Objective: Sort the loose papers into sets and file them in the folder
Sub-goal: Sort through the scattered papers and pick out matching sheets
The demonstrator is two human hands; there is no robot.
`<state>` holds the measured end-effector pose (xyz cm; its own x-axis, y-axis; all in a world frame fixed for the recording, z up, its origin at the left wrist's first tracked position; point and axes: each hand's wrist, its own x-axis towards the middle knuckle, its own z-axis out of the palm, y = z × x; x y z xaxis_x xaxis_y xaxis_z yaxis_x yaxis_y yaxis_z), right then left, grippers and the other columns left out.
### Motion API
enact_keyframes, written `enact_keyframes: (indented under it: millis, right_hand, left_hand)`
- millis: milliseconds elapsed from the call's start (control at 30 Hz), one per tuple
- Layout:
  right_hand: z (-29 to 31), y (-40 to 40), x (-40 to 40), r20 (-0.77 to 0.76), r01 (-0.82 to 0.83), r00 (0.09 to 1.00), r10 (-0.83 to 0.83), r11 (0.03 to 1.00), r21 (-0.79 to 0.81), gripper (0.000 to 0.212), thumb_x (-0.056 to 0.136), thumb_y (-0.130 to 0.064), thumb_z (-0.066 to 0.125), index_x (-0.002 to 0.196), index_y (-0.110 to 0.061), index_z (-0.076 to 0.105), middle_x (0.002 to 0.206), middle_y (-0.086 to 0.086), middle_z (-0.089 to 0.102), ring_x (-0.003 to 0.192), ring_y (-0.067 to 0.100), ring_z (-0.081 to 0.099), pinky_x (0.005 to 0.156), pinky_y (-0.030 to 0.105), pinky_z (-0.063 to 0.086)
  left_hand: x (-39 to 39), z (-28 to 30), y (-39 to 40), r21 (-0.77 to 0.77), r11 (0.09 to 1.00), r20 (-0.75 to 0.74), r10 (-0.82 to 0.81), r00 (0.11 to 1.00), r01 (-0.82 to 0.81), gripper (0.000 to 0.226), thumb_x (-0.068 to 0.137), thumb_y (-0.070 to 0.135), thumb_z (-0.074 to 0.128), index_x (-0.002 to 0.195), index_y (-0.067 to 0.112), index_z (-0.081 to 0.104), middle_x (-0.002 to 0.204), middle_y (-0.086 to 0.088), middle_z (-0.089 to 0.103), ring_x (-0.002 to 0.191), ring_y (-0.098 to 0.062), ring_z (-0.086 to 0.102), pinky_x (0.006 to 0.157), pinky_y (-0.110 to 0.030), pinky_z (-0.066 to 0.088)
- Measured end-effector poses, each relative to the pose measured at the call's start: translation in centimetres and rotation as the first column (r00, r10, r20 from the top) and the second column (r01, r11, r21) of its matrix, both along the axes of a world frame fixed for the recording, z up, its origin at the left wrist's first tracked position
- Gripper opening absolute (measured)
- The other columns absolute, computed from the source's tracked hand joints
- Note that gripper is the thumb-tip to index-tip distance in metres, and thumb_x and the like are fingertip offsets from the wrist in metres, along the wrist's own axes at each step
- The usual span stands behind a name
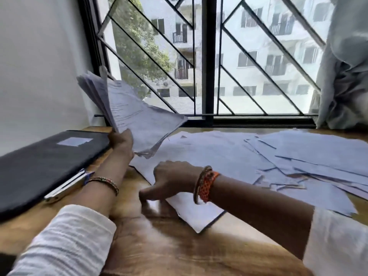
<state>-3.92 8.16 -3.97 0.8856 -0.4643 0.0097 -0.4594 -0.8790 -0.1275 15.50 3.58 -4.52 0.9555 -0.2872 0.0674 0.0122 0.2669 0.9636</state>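
Window (209, 56): 1, two panes behind a black diagonal grille, beyond the far edge of the tabletop.
Tabletop (169, 246): 1, wood, carries everything below.
Curtain (346, 62): 1, pale, bunched at far right.
Loose papers (249, 156): count not possible; many white sheets overlapping, spread flat from centre to right edge.
Folder (45, 162): 1, black, closed, flat at the left, a pale label on its cover; apart from the loose papers.
Held stack (131, 116): 1 stack, sheet count cannot be told; fanned at its upper end, raised off the tabletop and tilted toward the window, between folder and loose papers.
Single sheet (196, 214): 1, nearest the person, one corner pointing at the near edge, partly under the right wrist.
Pen (65, 186): 1, silver, lying on the folder's near right edge.
Left hand (121, 142): forearm stretched forward, white sleeve pushed up, 1 thin bracelet; fingers curled round the lower edge of the held stack.
Right hand (173, 180): reaches in from the right, 2 bands at the wrist (orange, brown); knuckles up, fingers bent down onto the papers and tabletop, blurred, so grip cannot be told.
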Motion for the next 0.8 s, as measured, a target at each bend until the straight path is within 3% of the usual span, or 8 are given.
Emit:
enact_keyframes:
  millis: [67,167,333,467,567,667,733,800]
  right_hand:
    - [0.1,0.2,1.3,-0.017,-0.015,1.000,0.014,0.998,-0.061,0.045,0.087,-0.047,0.059,0.059,-0.016,0.042,0.062,-0.003,0.039,0.058,0.017,0.041,0.050,0.024,0.027]
    - [0.7,0.1,1.8,0.002,-0.038,0.999,0.039,0.981,-0.189,0.012,0.084,-0.024,0.062,0.079,-0.014,0.057,0.069,-0.002,0.043,0.073,0.021,0.045,0.061,0.024,0.035]
    - [0.2,-0.1,1.6,0.078,0.004,0.997,0.024,0.941,-0.338,0.032,0.095,-0.032,0.053,0.112,-0.007,0.062,0.114,0.012,0.061,0.102,0.029,0.060,0.069,0.028,0.036]
    - [4.5,-0.7,-0.1,-0.053,0.054,0.997,-0.062,0.987,-0.151,0.009,0.088,-0.007,0.051,0.094,-0.009,0.057,0.095,0.010,0.056,0.075,0.022,0.058,0.056,0.021,0.040]
    - [10.3,-2.3,-3.9,-0.181,-0.014,0.983,0.032,0.995,0.100,0.032,0.084,0.007,0.051,0.109,-0.010,0.062,0.097,0.008,0.064,0.080,0.019,0.063,0.062,0.020,0.050]
    - [14.4,-4.4,-9.5,0.165,-0.143,0.983,0.079,0.896,0.422,0.034,0.083,0.012,0.058,0.104,-0.015,0.065,0.096,0.003,0.072,0.083,0.014,0.069,0.072,0.028,0.057]
    - [15.0,-6.5,-11.5,0.472,-0.266,0.881,-0.005,0.820,0.506,0.032,0.082,0.012,0.058,0.099,-0.013,0.070,0.092,0.005,0.074,0.080,0.018,0.070,0.068,0.029,0.058]
    - [14.0,-9.1,-11.8,0.669,-0.354,0.736,-0.108,0.780,0.516,0.034,0.082,0.016,0.053,0.085,-0.011,0.074,0.080,0.004,0.073,0.068,0.015,0.068,0.060,0.024,0.056]
  left_hand:
    - [0.1,-0.1,-0.1,-0.016,1.000,-0.031,-0.016,0.999,0.015,0.039,0.086,0.003,0.056,0.124,0.005,0.055,0.122,-0.011,0.062,0.106,-0.025,0.062,0.090,-0.037,0.049]
    - [-0.2,-0.1,0.0,-0.017,0.999,-0.037,-0.031,0.999,0.030,0.038,0.086,0.004,0.056,0.124,0.007,0.056,0.121,-0.011,0.062,0.103,-0.027,0.062,0.094,-0.043,0.050]
    - [0.2,-0.1,0.0,0.048,0.998,0.042,-0.047,0.998,0.045,0.033,0.086,0.008,0.055,0.119,0.005,0.060,0.119,-0.017,0.063,0.111,-0.034,0.060,0.090,-0.040,0.051]
    - [0.5,0.4,0.2,0.117,0.990,0.151,0.061,0.987,-0.079,0.034,0.085,0.013,0.058,0.118,0.005,0.063,0.119,-0.015,0.064,0.108,-0.032,0.062,0.089,-0.035,0.050]
    - [1.5,0.6,0.5,0.125,0.987,0.192,0.080,0.978,-0.105,0.037,0.088,0.018,0.060,0.122,0.003,0.060,0.123,-0.018,0.062,0.112,-0.035,0.058,0.092,-0.036,0.047]
    - [1.9,0.5,0.6,0.062,0.998,0.244,0.001,0.970,-0.017,0.047,0.081,0.023,0.063,0.119,-0.005,0.058,0.118,-0.027,0.061,0.109,-0.044,0.058,0.086,-0.044,0.048]
    - [2.2,0.3,0.0,0.001,0.995,0.253,-0.095,0.963,0.098,0.056,0.067,0.026,0.056,0.110,-0.010,0.056,0.100,-0.028,0.063,0.097,-0.049,0.059,0.072,-0.037,0.047]
    - [0.9,0.7,-0.1,-0.042,0.978,0.252,-0.188,0.949,0.205,0.048,0.062,0.025,0.051,0.096,-0.008,0.057,0.077,-0.012,0.060,0.073,-0.033,0.061,0.062,-0.027,0.042]
